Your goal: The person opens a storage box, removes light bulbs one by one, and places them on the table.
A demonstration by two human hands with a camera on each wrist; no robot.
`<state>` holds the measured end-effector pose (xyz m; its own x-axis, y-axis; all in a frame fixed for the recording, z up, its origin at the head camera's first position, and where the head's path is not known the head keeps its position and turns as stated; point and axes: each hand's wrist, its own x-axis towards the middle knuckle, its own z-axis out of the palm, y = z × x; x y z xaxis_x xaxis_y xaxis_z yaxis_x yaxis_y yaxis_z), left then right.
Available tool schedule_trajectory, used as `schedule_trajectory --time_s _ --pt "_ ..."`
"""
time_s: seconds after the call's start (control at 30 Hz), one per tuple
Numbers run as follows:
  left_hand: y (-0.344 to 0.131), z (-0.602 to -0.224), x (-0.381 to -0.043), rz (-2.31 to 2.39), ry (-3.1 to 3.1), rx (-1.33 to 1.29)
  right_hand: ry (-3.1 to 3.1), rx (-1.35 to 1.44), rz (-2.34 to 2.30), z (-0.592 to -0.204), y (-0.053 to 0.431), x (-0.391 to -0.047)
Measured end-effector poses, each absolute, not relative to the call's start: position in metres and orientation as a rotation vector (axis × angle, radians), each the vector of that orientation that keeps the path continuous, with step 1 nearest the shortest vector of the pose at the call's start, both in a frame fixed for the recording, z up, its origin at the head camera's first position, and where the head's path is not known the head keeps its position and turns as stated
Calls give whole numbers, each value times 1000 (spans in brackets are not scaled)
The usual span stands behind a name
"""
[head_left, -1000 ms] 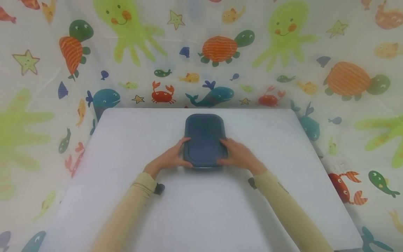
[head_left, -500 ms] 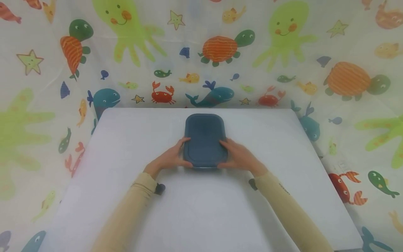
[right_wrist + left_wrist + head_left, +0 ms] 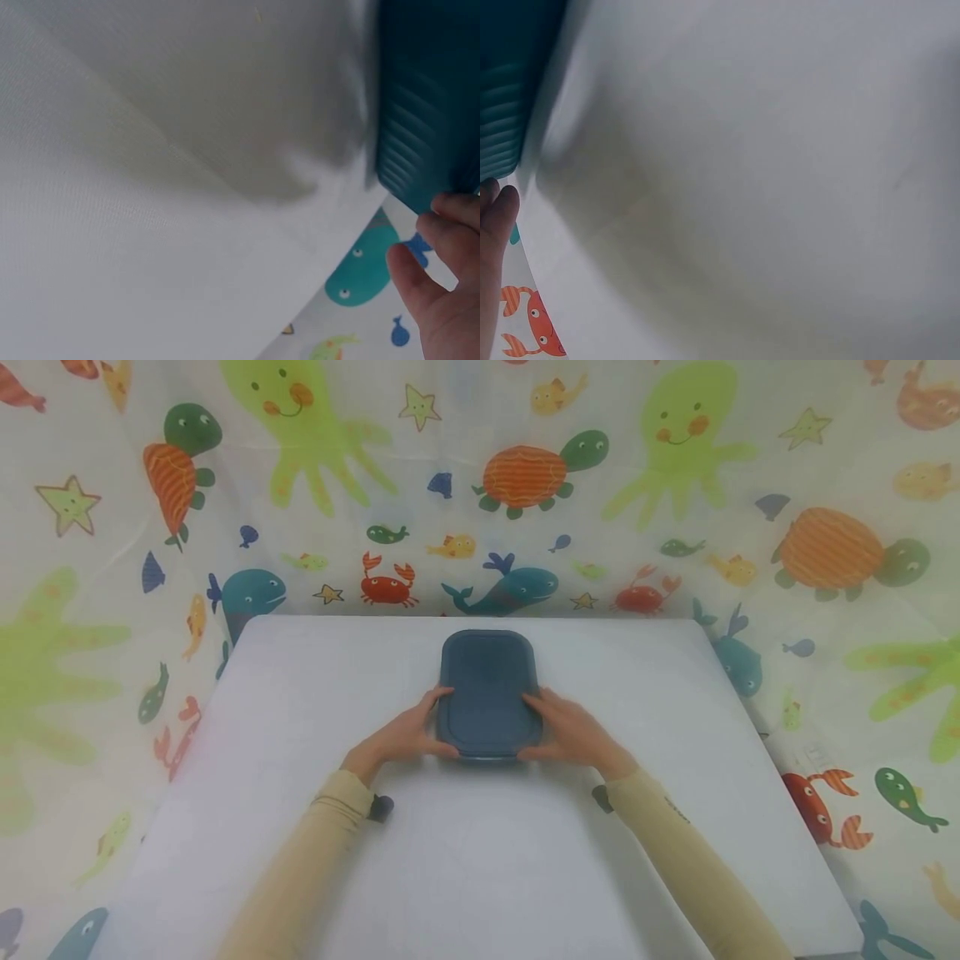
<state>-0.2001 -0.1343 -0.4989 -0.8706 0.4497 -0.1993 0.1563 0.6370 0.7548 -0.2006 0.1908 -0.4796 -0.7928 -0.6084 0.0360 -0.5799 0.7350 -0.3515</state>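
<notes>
A dark blue rectangular lidded container [image 3: 489,689] lies lengthwise near the back middle of the white table, in the head view. My left hand [image 3: 401,735] grips its left side, thumb at the near left corner and fingers along the edge. From the right, my right hand [image 3: 573,733] holds the opposite side the same way, its thumb at the near right corner. Ribbed teal walls of the container show in the left wrist view [image 3: 499,112] and the right wrist view [image 3: 420,112], with fingertips against them. Its inside is hidden by the lid.
The white table [image 3: 480,868] has its far edge just behind the container. A curtain [image 3: 465,460] printed with sea animals hangs behind the table and along both sides. Small dark devices sit under both wrists.
My right thumb, blurred a second ago, has settled at the container's near edge. The container and my left hand keep their places.
</notes>
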Motion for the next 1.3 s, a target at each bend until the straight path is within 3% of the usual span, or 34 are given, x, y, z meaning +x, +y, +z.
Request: schedule_trajectory --time_s 1.3 --pt "-134 -488 -200 980 2520 435 2890 -1001 -508 -475 187 -204"
